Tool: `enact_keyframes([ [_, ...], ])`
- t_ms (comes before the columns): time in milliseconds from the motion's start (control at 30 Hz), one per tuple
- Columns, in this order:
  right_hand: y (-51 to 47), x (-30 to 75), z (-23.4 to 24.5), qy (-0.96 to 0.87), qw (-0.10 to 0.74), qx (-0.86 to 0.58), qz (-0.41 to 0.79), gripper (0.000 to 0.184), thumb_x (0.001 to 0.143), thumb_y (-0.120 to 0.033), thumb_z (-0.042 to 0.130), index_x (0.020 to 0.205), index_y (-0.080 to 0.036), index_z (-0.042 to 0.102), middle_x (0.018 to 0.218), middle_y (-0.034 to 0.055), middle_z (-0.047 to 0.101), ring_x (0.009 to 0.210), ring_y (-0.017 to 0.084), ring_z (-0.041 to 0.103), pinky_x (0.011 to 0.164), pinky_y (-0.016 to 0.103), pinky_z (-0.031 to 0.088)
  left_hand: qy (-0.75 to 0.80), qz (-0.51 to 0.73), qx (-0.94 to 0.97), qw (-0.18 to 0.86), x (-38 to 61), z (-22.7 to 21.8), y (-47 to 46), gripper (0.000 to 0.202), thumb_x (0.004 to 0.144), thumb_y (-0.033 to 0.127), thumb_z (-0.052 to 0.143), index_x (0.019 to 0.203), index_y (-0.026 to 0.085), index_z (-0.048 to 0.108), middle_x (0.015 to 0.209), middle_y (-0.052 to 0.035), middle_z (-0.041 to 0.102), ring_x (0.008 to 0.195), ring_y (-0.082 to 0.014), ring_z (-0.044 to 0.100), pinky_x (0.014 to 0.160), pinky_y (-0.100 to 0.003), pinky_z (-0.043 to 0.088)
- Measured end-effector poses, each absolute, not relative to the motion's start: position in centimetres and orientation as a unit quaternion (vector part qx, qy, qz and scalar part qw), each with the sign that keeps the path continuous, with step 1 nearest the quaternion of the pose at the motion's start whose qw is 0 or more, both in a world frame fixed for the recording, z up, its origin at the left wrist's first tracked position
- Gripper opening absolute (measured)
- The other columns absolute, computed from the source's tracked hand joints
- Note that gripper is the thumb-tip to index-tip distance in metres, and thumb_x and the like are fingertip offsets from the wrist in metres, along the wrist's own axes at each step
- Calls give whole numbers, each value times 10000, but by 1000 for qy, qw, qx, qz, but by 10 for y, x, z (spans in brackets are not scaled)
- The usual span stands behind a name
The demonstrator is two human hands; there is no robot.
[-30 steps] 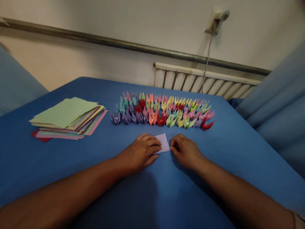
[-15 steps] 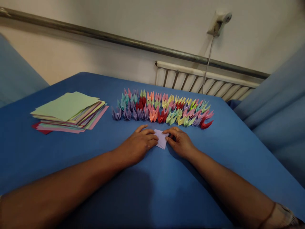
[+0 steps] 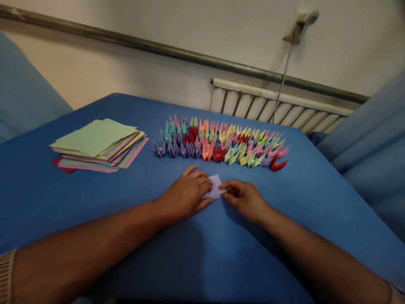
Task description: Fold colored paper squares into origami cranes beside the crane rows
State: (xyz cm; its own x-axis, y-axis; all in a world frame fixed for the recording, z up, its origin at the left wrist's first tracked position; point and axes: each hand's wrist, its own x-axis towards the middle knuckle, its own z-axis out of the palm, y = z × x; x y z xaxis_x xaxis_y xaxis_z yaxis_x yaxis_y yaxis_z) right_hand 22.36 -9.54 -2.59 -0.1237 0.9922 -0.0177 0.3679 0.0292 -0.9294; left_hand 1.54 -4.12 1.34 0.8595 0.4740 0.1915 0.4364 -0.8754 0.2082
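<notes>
A small folded sheet of lilac paper (image 3: 215, 185) lies on the blue table between my hands. My left hand (image 3: 190, 191) rests palm down with its fingers stretched out, their tips on the paper's left part, covering it. From the right, my right hand (image 3: 243, 197) pinches the paper's right corner between thumb and forefinger. Beyond the hands stand several rows of folded paper cranes (image 3: 207, 150) in purple, red, pink, yellow, green and blue.
At the left lies a stack of coloured paper sheets (image 3: 95, 139), pale green on top. Behind the blue table (image 3: 152, 270) are a radiator (image 3: 247, 101), a metal pipe (image 3: 177, 52) and a wall socket with a cord (image 3: 297, 29). Blue curtains (image 3: 376, 126) hang at both sides.
My right hand has shifted from the paper's upper right to its right corner, and the paper has turned slightly. My left thumb now shows at the near edge. The camera view has shifted a little.
</notes>
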Motion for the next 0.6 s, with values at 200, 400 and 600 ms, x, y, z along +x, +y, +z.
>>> enact_keyframes([
  [200, -77, 236, -26, -751, 337, -508, 254, 304, 789, -53, 608, 1014, -244, 680, 885, 10, 569, 824, 142, 560, 781, 292, 464, 233, 124, 961, 79, 13, 10, -36, 205, 935, 168, 477, 999, 188, 671, 1043, -36, 713, 1108, -221, 577, 1121, -491, 210],
  [400, -75, 225, -29, -763, 340, -489, 252, 132, 849, -132, 623, 875, -240, 694, 835, 0, 568, 822, 139, 572, 745, 273, 456, 277, 115, 942, 151, 13, 10, -40, 143, 895, 237, 552, 981, 177, 649, 944, -56, 684, 925, -217, 614, 923, -404, 432],
  [600, -74, 222, -23, -748, 326, -522, 250, 81, 868, -202, 631, 847, -239, 700, 802, -2, 566, 793, 140, 572, 704, 266, 445, 358, 151, 903, 183, 15, 10, -43, 151, 836, 223, 588, 984, 199, 602, 864, -23, 657, 793, -185, 604, 686, -292, 457],
])
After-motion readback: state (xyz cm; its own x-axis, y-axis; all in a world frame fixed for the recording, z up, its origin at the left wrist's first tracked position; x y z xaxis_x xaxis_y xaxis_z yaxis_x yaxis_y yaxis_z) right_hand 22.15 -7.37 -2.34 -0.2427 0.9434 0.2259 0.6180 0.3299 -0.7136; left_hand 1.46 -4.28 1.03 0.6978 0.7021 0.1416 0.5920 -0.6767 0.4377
